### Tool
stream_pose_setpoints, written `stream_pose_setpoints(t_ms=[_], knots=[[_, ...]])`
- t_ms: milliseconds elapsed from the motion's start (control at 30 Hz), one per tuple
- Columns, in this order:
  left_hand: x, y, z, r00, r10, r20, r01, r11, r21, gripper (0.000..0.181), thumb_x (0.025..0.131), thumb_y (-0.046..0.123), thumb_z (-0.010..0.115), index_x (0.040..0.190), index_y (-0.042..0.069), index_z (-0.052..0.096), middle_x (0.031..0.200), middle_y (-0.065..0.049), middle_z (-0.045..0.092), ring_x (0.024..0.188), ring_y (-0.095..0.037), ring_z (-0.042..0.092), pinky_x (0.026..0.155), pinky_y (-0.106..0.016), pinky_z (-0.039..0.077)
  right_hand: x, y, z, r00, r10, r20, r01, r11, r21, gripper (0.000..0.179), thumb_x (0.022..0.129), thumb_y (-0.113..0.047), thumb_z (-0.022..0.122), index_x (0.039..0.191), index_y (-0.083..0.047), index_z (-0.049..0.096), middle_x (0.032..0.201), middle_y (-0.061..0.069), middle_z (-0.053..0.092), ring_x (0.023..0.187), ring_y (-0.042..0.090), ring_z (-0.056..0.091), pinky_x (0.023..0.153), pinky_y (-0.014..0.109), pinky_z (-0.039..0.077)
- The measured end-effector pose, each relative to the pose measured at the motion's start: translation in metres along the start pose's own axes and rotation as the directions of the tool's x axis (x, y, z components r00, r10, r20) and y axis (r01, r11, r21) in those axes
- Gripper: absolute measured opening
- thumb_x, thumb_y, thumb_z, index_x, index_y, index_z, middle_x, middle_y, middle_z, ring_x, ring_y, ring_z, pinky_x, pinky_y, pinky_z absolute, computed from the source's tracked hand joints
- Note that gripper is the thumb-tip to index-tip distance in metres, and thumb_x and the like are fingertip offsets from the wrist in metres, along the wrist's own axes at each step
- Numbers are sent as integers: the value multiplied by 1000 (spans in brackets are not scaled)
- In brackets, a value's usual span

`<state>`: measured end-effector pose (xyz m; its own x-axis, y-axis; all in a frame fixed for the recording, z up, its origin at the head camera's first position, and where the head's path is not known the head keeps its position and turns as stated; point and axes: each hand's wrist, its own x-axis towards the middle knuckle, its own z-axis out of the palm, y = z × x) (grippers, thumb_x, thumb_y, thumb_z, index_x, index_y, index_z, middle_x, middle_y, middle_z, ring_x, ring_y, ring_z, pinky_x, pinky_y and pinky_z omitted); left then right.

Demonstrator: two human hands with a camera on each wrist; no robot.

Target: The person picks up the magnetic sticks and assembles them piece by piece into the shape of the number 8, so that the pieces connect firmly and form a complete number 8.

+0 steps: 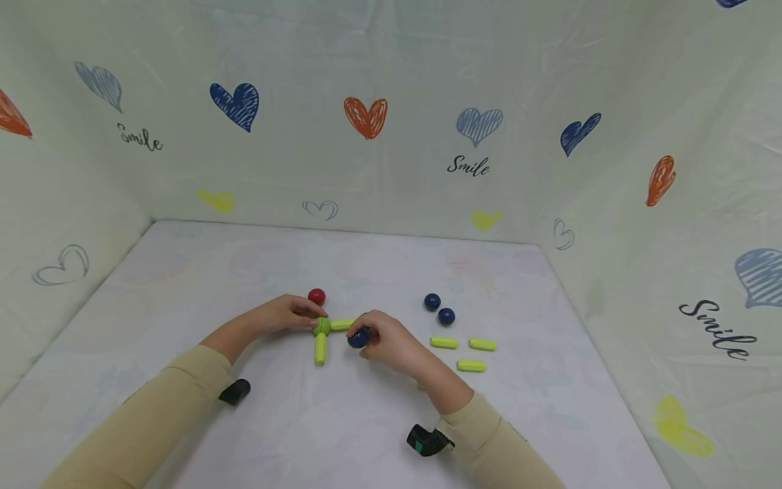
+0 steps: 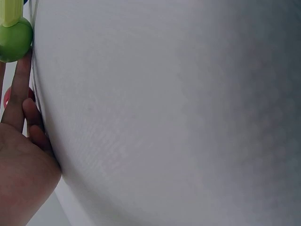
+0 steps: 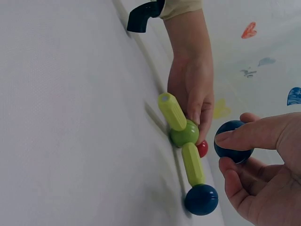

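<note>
the left hand (image 1: pixel 292 314) pinched the green ball (image 1: pixel 321 327) between thumb and finger near mid-table; two yellow-green rods (image 1: pixel 320 349) extended from it, one tipped with a blue ball (image 3: pixel 201 199). the right hand (image 1: pixel 391 341), fingers curled, gripped a second blue ball (image 3: pixel 233 141) nearby. the red ball (image 1: pixel 316 296) lay just beyond the left fingers.

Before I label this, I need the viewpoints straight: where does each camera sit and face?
Head: worn on the head, facing forward and down at the tabletop; left hand, right hand and both sleeves show.
Left wrist: worn there, facing along the hand; mostly tabletop, with the left hand and green ball near the left edge.
Right wrist: worn there, facing past the right hand, which pinches a blue ball, toward the left hand.
Shared: head and right wrist both show both hands; the green ball appears in all three views.
</note>
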<state>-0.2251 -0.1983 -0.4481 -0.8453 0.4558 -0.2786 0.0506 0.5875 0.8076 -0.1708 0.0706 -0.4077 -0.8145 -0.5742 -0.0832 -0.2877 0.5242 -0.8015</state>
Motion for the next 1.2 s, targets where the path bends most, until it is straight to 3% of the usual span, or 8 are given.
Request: stream_pose_setpoints(t_ms=[367, 867, 1200], knots=[[0, 4, 0, 1000, -14, -2, 14, 1000, 25, 29, 92, 20, 69, 118, 8, 70, 123, -10, 63, 123, -36, 46, 104, -59, 33, 0, -4, 12, 999, -17, 29, 16, 999, 35, 33, 83, 7, 72, 109, -13, 70, 96, -3, 56, 78, 14, 52, 68, 23, 48], [1, 2, 1, 1000, -17, -5, 17, 999, 33, 29, 92, 20, 68, 119, 9, 69, 126, -12, 62, 126, -37, 45, 104, -60, 31, 2, -4, 33, 996, -25, 86, 19, 998, 61, 31, 84, 1, 74, 112, -12, 71, 109, -4, 65, 69, 6, 55, 64, 21, 49], [1, 1, 2, 1000, -21, -9, 22, 999, 45, 29, 92, 20, 68, 119, 9, 70, 123, -10, 63, 125, -36, 46, 104, -59, 32, 2, -4, 44, 994, 40, 103, -49, 996, 77, 30, 82, -7, 78, 109, -15, 68, 91, -8, 60, 68, 8, 55, 62, 21, 48]])
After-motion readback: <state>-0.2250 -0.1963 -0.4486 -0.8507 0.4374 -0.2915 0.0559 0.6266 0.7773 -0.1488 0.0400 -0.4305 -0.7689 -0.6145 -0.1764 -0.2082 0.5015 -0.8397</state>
